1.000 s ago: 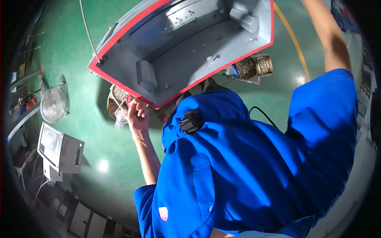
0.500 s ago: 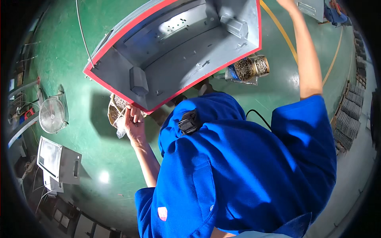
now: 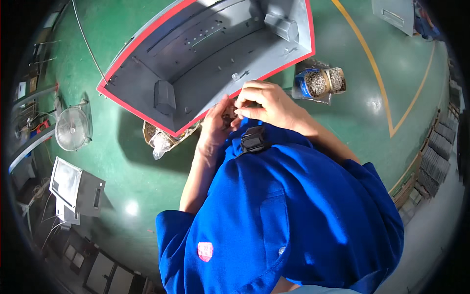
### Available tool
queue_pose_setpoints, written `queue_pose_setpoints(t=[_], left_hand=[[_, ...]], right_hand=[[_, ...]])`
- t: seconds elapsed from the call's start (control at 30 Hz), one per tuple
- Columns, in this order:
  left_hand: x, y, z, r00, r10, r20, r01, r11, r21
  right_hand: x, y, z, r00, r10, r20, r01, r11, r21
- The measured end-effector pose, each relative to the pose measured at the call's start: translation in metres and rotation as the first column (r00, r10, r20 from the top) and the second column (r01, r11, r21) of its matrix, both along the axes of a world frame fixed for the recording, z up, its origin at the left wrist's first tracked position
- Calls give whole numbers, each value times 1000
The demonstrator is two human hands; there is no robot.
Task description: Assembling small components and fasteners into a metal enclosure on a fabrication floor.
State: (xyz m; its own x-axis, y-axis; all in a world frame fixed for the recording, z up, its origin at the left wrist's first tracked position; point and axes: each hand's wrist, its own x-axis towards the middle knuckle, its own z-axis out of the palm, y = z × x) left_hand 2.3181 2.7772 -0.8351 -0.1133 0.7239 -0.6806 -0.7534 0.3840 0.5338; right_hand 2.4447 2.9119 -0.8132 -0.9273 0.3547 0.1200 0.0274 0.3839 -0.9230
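Note:
A large grey metal housing (image 3: pixel 210 90) with a red rim stands open toward me at the top. My left hand (image 3: pixel 215 122) is cupped palm up just below its near rim, fingers curled round small dark pieces too blurred to name. Close against it, my right hand (image 3: pixel 269 105) has its thumb and fingers pinched together over the left palm. What the right fingertips hold, if anything, is too small to tell. Under the housing's left corner, partly hidden, is an open box (image 3: pixel 159 139) of small metal parts with a clear plastic bag.
Right of the housing, open containers (image 3: pixel 323 82) of small metal fasteners sit low. A round fan (image 3: pixel 72 128) and a grey metal cabinet (image 3: pixel 78 188) stand at left. Stacked grey panels (image 3: pixel 433 159) line the right. Another person (image 3: pixel 427 22) shows at upper right.
My right hand has come down from the upper right to my left hand. My left hand has moved right, away from the box of small parts. The whole view has shifted slightly.

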Motion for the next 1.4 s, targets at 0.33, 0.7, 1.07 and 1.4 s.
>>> queue_pose_setpoints(t=[0.33,0.7,1.07,1.4], left_hand=[[37,47,-20,994,64,89,-46,979,-196],[28,60,-45,984,-5,177,28,992,-125],[27,69,-34,980,-16,199,36,995,-96],[26,56,-30,971,4,239,17,996,-83]], right_hand=[[21,24,-29,996,93,-16,-75,885,459],[22,44,-27,989,138,60,-150,854,498],[18,50,-20,986,160,-41,-127,896,426],[8,48,-6,954,267,135,-297,893,339]])
